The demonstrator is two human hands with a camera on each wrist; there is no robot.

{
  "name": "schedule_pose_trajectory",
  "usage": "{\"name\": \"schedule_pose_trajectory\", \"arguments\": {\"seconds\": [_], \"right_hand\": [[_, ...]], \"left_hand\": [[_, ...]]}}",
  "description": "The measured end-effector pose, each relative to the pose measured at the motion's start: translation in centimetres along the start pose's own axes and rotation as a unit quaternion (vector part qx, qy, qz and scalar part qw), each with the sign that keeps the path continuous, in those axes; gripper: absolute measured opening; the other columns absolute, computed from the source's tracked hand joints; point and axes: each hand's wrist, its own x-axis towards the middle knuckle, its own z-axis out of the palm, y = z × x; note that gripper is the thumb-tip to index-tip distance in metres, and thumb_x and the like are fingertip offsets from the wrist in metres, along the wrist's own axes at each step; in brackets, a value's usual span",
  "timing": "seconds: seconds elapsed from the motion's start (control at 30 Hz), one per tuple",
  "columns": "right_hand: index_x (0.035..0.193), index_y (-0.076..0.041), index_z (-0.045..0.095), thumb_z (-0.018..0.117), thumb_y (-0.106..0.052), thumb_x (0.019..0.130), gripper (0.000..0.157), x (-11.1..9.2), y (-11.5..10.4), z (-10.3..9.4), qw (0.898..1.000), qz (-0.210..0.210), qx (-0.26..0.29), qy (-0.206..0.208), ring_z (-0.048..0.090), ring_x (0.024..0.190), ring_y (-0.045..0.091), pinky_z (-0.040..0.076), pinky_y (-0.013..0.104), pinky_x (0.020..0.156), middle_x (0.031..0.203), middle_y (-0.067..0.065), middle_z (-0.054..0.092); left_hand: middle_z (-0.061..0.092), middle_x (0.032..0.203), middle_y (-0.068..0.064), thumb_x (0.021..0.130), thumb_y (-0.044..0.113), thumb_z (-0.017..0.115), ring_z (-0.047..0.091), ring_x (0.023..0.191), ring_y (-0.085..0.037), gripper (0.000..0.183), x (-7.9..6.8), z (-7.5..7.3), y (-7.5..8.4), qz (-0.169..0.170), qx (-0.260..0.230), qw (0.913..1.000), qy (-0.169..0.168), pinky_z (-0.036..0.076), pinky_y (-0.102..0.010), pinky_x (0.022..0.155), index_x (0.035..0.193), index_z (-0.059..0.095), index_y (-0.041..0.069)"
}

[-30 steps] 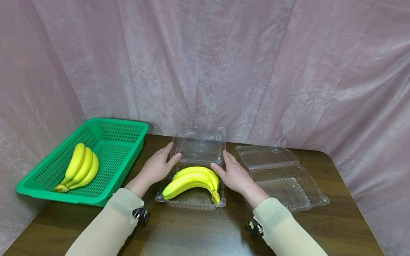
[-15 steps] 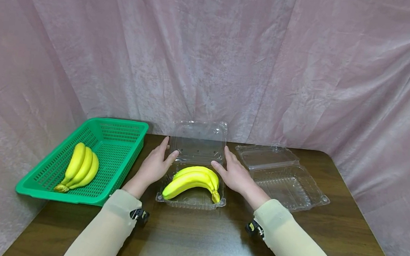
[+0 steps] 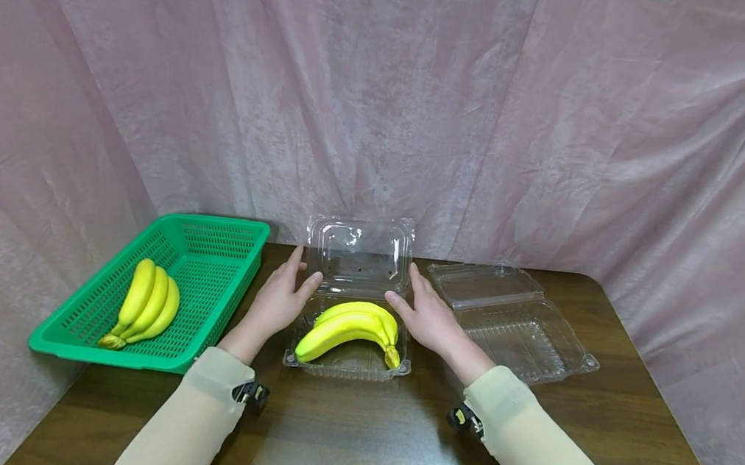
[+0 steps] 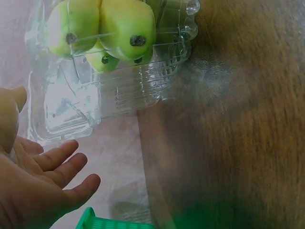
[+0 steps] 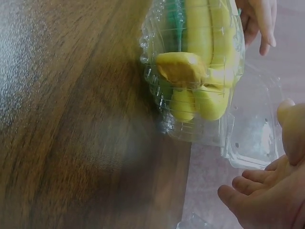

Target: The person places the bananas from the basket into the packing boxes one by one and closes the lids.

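Note:
A bunch of yellow bananas [image 3: 347,330] lies in the base of a clear plastic clamshell container [image 3: 350,372], its stem end toward the right. The container's lid [image 3: 360,257] stands raised at the back, between the two hands. My left hand [image 3: 276,302] is at the lid's left side with fingers extended and thumb apart. At the right side is my right hand [image 3: 430,317], its fingers also extended. In the left wrist view the fingertips [image 4: 71,147] appear close to the lid's edge; contact cannot be made out. The right wrist view shows the right fingers [image 5: 245,185] near the lid's other edge.
A green plastic basket [image 3: 225,279] with another banana bunch [image 3: 147,305] stands at the left. Right of the hands lies a second clear clamshell [image 3: 523,334], opened out. The wooden table [image 3: 354,438] ends at a pink curtain [image 3: 383,115] behind.
The lid has tilted up, its top edge now higher. My left hand has shifted slightly left and away from the bananas; the right has barely moved. The bananas stay in place.

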Motion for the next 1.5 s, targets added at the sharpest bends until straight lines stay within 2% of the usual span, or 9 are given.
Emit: {"name": "schedule_pose_trajectory", "arguments": {"seconds": [0.17, 0.43, 0.67, 0.9, 1.13, 1.4, 1.5], "right_hand": [[0.179, -0.014, 0.006, 0.048, -0.068, 0.112, 0.096, -0.5, -0.2, -0.2, 1.000, -0.006, 0.007, 0.000, 0.026, 0.164, 0.042, 0.026, 0.064, 0.129, 0.182, 0.019, 0.019], [0.179, -0.017, 0.003, 0.051, -0.059, 0.115, 0.090, -1.1, -0.7, -0.5, 1.000, -0.003, 0.018, -0.004, 0.026, 0.164, 0.042, 0.026, 0.066, 0.128, 0.182, 0.015, 0.020], [0.179, -0.018, 0.002, 0.049, -0.063, 0.114, 0.092, -1.6, -0.6, -0.6, 1.000, -0.008, 0.014, -0.005, 0.028, 0.164, 0.043, 0.027, 0.067, 0.128, 0.182, 0.016, 0.021], [0.179, -0.019, 0.001, 0.049, -0.061, 0.114, 0.091, -2.0, -0.5, -0.6, 1.000, -0.014, 0.015, -0.005, 0.025, 0.165, 0.042, 0.025, 0.067, 0.128, 0.182, 0.014, 0.020], [0.179, -0.016, 0.008, 0.052, -0.058, 0.115, 0.088, -2.3, -0.3, -0.7, 1.000, -0.027, 0.014, 0.008, 0.027, 0.164, 0.040, 0.026, 0.065, 0.129, 0.181, 0.014, 0.026], [0.178, -0.012, 0.016, 0.052, -0.058, 0.115, 0.086, -2.9, -0.3, -1.0, 0.999, -0.040, 0.020, 0.014, 0.032, 0.162, 0.042, 0.029, 0.066, 0.127, 0.178, 0.016, 0.032], [0.177, -0.011, 0.019, 0.054, -0.055, 0.115, 0.084, -3.2, -0.4, -1.0, 0.999, -0.044, 0.022, 0.017, 0.033, 0.162, 0.041, 0.029, 0.066, 0.127, 0.178, 0.016, 0.033]], "left_hand": [[0.052, 0.161, -0.023, 0.116, 0.052, 0.053, 0.046, 0.151, -0.046, 0.088, -0.2, -0.1, 0.1, -0.004, 0.004, 1.0000, 0.004, 0.038, -0.068, 0.121, 0.178, 0.009, 0.009], [0.052, 0.161, -0.022, 0.116, 0.055, 0.052, 0.047, 0.150, -0.046, 0.090, -0.7, -0.5, 0.2, -0.004, 0.006, 1.0000, 0.001, 0.039, -0.068, 0.120, 0.178, 0.009, 0.008], [0.049, 0.164, -0.021, 0.114, 0.060, 0.050, 0.046, 0.152, -0.045, 0.093, -1.3, -0.8, 0.3, -0.015, 0.005, 0.9998, -0.007, 0.039, -0.068, 0.120, 0.178, 0.006, 0.008], [0.051, 0.162, -0.022, 0.116, 0.053, 0.054, 0.047, 0.150, -0.046, 0.089, -1.5, -0.9, 0.5, -0.010, 0.004, 0.9999, -0.005, 0.040, -0.069, 0.119, 0.178, 0.010, 0.007], [0.051, 0.161, -0.023, 0.117, 0.050, 0.052, 0.046, 0.151, -0.047, 0.083, -1.9, -1.1, 0.4, 0.004, 0.005, 1.0000, -0.007, 0.040, -0.070, 0.117, 0.178, 0.013, 0.010], [0.049, 0.164, -0.023, 0.114, 0.062, 0.048, 0.045, 0.152, -0.046, 0.087, -2.5, -1.4, 0.4, 0.013, 0.004, 0.9999, -0.007, 0.039, -0.070, 0.119, 0.177, 0.018, 0.009], [0.046, 0.167, -0.023, 0.114, 0.060, 0.049, 0.044, 0.153, -0.046, 0.087, -3.0, -1.5, 0.6, 0.011, 0.002, 0.9999, -0.007, 0.038, -0.069, 0.120, 0.177, 0.020, 0.008]]}}
